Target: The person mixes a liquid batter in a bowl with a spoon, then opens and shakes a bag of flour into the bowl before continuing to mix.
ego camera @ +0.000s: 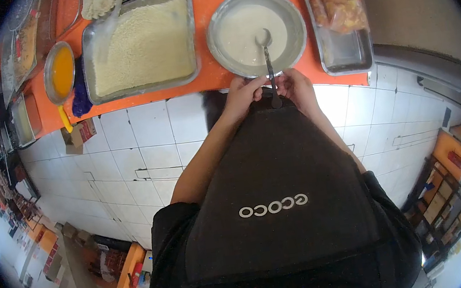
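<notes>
A round metal bowl of thin off-white batter stands at the front edge of the orange table. A metal spoon rests in it, its bowl-shaped end in the batter and its handle reaching over the near rim towards my dark apron. My left hand is at the near rim, left of the handle, with thumb and fingers bent together. Just right of the handle is my right hand, its fingers curled. What either hand grips, if anything, is hidden.
Left of the bowl lies a metal tray of pale crumbs or flour. Farther left are a metal bowl of orange liquid, a yellow handle and purple cloth-like material. At right, a metal tray holds bagged food.
</notes>
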A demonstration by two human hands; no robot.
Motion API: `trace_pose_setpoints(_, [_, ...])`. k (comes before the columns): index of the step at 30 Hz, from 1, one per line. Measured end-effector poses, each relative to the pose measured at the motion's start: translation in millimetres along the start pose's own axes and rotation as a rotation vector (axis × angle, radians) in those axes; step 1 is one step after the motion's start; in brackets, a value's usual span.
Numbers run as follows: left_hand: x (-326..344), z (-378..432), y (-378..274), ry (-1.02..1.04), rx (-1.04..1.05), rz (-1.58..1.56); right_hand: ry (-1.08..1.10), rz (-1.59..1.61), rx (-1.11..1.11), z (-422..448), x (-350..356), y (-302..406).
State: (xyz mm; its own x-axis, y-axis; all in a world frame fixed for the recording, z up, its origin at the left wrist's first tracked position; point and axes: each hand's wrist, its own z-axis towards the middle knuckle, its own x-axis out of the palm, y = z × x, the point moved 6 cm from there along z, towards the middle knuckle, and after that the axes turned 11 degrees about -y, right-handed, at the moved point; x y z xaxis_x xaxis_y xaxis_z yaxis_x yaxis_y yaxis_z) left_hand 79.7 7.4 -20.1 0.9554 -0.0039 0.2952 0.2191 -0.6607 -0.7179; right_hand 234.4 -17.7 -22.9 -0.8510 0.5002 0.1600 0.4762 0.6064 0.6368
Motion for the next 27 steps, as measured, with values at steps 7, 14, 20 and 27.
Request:
trace_pose_setpoints(7, [-1.9,0.0,1.8,0.006,-0.004,-0.001,-0.009,0.093,0.011,8.0,-4.8,-1.2])
trace_pose_setpoints(14, [-13.0,0.0,11.1,-0.033,-0.052,-0.095,-0.071,0.092,0.006,-2.5,1.8,13.6])
trace_pose_setpoints(20, [-17.4,-1.3,7.3,0.022,-0.062,-0.104,-0.063,0.076,-0.108,16.9,-8.3,13.2])
trace_pose_setpoints(27, [-28.3,-0.5,5.0,0.037,-0.083,-0.090,-0.136,0.134,-0.126,30.8,-11.6,19.9])
